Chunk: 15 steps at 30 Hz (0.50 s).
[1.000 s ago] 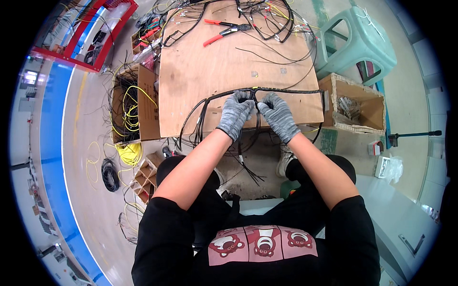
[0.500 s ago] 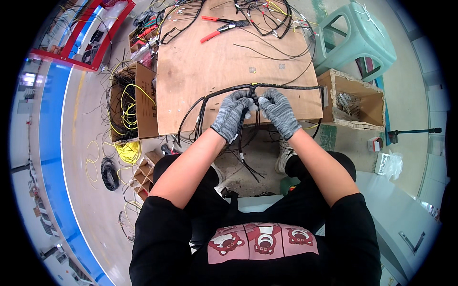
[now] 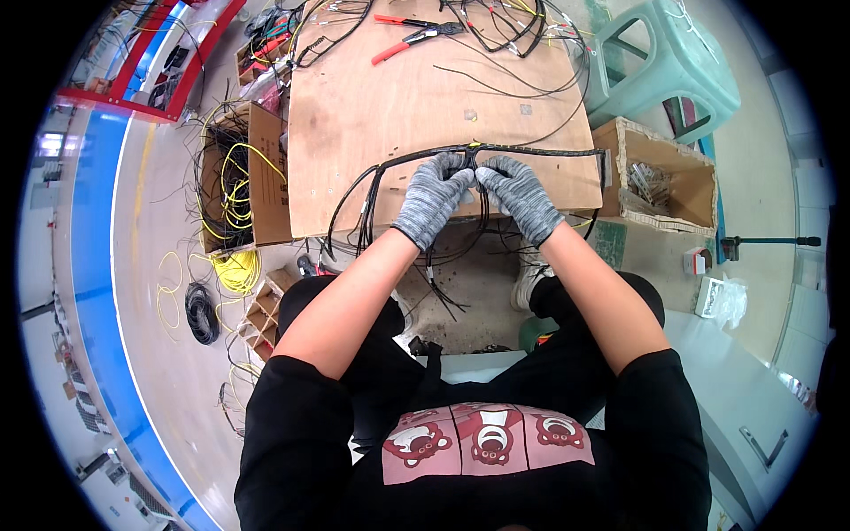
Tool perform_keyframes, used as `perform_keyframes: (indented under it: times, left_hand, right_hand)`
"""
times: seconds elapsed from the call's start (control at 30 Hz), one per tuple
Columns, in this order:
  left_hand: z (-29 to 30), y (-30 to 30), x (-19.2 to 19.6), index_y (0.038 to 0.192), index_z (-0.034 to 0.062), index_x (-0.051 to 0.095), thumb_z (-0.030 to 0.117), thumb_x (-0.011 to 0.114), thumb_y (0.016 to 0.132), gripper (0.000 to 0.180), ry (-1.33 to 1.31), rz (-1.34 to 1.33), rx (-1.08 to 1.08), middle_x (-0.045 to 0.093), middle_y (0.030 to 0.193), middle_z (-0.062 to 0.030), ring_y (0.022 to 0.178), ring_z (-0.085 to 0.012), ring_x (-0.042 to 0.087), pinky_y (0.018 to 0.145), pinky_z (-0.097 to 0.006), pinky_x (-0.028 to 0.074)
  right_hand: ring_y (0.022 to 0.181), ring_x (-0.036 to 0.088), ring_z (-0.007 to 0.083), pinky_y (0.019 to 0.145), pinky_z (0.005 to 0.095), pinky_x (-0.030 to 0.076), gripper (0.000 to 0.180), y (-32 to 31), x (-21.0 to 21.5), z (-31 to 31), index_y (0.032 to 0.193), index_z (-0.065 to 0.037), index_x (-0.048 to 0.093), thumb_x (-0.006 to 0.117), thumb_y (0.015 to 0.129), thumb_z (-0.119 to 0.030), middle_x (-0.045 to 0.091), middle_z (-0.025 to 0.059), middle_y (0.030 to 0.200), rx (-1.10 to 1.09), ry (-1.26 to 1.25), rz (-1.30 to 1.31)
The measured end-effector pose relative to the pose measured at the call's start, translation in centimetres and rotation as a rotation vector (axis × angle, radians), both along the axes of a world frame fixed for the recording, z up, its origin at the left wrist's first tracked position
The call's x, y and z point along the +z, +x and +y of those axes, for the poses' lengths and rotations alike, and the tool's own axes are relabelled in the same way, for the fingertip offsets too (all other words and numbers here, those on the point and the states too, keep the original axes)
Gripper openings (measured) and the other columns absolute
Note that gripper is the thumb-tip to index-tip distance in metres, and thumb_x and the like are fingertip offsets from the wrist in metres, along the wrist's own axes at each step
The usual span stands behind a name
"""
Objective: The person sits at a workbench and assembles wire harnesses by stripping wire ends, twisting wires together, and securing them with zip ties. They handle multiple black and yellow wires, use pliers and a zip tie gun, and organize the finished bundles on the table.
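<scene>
Grey knitted gloves are covering both hands, which are meeting at the near edge of a bare plywood bench [image 3: 390,115]. The left hand [image 3: 432,196] and the right hand [image 3: 518,196] are both curling shut around a black wire bundle [image 3: 540,152], their fingertips pressing together at one spot where a small yellow mark is showing. The bundle is lying across the front of the bench, running straight to the right edge and bending down on the left, where it is splitting into thin loose strands that are hanging over the edge; the gloves are hiding how the strands join under the fingers. Red-handled pliers [image 3: 409,40] are lying at the far side among more tangled black wires. A cardboard box [image 3: 266,168] of yellow and black wire coils is sitting to the left, another open cardboard box [image 3: 660,173] of small metal parts to the right, beside a pale green plastic stool [image 3: 664,62], partly cut off by the rim.
</scene>
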<state>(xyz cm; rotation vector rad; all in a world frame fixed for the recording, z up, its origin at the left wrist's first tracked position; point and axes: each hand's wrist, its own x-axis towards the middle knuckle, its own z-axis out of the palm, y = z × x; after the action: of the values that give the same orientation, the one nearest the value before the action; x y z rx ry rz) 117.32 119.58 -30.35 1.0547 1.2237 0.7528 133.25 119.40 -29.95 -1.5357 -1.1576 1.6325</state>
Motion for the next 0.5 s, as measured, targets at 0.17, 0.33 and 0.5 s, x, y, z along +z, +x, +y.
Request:
perform_keyframes:
  times: [0.17, 0.33, 0.5]
  left_hand:
    - [-0.5, -1.2, -0.4, 0.109, -0.0003, 0.052, 0.003, 0.048, 0.089, 0.02, -0.208, -0.504, 0.071, 0.062, 0.091, -0.0079, 0.069, -0.015, 0.063, 0.053, -0.021, 0.05]
    - [-0.9, -1.8, -0.6, 0.115, 0.0054, 0.05, 0.003, 0.052, 0.088, 0.027, -0.238, -0.578, -0.027, 0.059, 0.103, -0.0063, 0.078, -0.0156, 0.063, 0.059, -0.024, 0.053]
    - [-1.1, -1.1, -0.4, 0.113, 0.0046, 0.052, 0.001, 0.056, 0.085, 0.028, -0.036, -0.298, -0.01, 0.059, 0.098, -0.0034, 0.077, -0.0123, 0.062, 0.06, -0.023, 0.053]
  right_hand:
    - [0.069, 0.051, 0.0098, 0.064, 0.0249, 0.045, 0.014, 0.0, -1.1, 0.2, 0.088, 0.0, 0.061, 0.063, 0.082, -0.013, 0.059, 0.0025, 0.076, 0.007, 0.107, -0.061]
    - [0.07, 0.052, 0.0104, 0.065, 0.0253, 0.045, 0.015, 0.0, -1.1, 0.0, 0.085, 0.0, 0.062, 0.065, 0.08, -0.013, 0.06, 0.004, 0.077, 0.029, 0.197, -0.093]
    - [0.061, 0.05, 0.0093, 0.056, 0.0244, 0.043, 0.016, 0.3, 0.3, 0.0, 0.085, -0.002, 0.063, 0.066, 0.081, -0.016, 0.057, 0.0016, 0.068, 0.014, -0.001, -0.017]
